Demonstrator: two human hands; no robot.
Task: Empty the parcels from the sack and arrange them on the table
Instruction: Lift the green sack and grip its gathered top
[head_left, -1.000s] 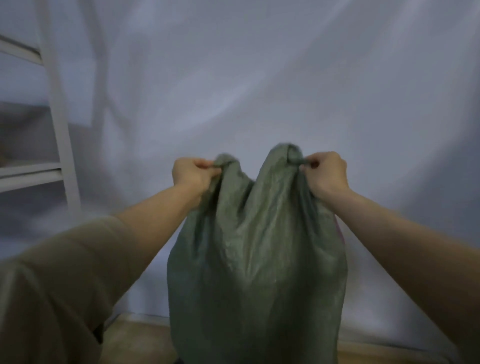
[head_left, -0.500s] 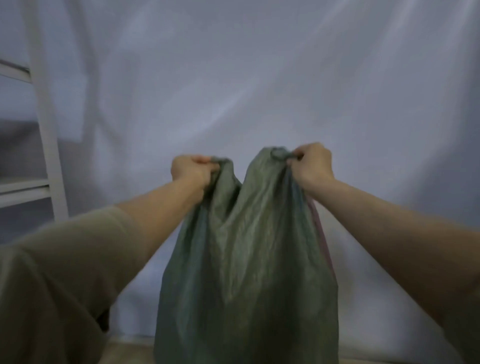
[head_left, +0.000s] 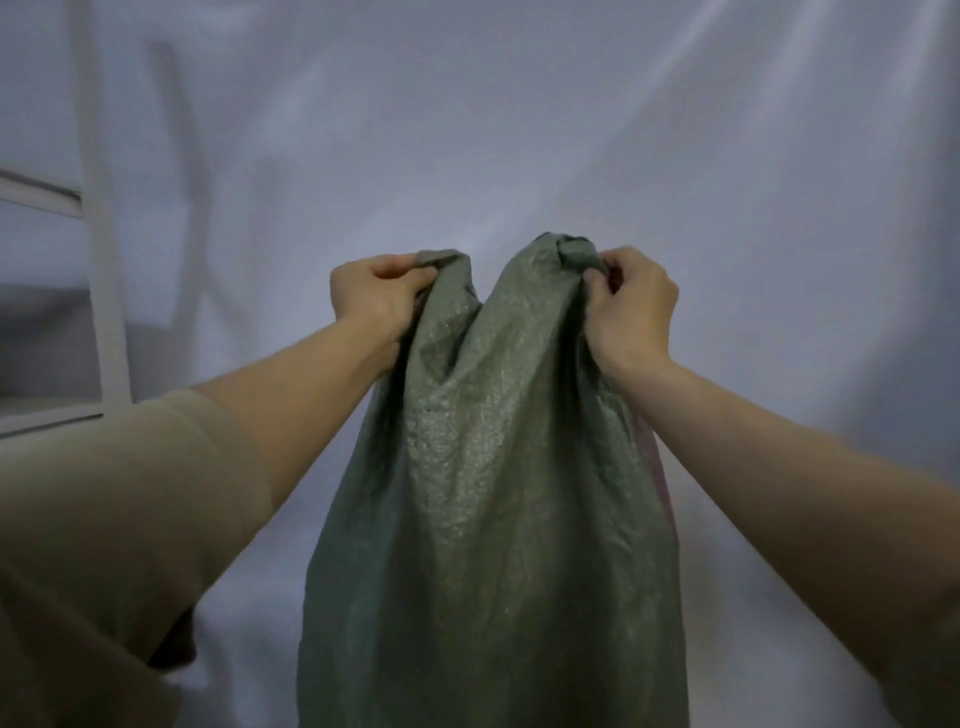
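Sack (head_left: 493, 493) is held up at centre, gripped at its top corners by left hand (head_left: 376, 299) and right hand (head_left: 631, 306). Draped sheet (head_left: 519, 130) is hung behind; shelf frame (head_left: 101, 234) is seen at left.

Large grey-green woven plastic sack (head_left: 498, 493): coarse weave texture, slight sheen on the creases, crinkled. Pale white cloth backdrop (head_left: 519, 130) behind it: smooth, soft folds, faintly glossy. White painted shelf frame (head_left: 101, 234) at left: smooth, matt; metal or wood unclear. Beige cloth sleeve (head_left: 104, 519): matt, soft.
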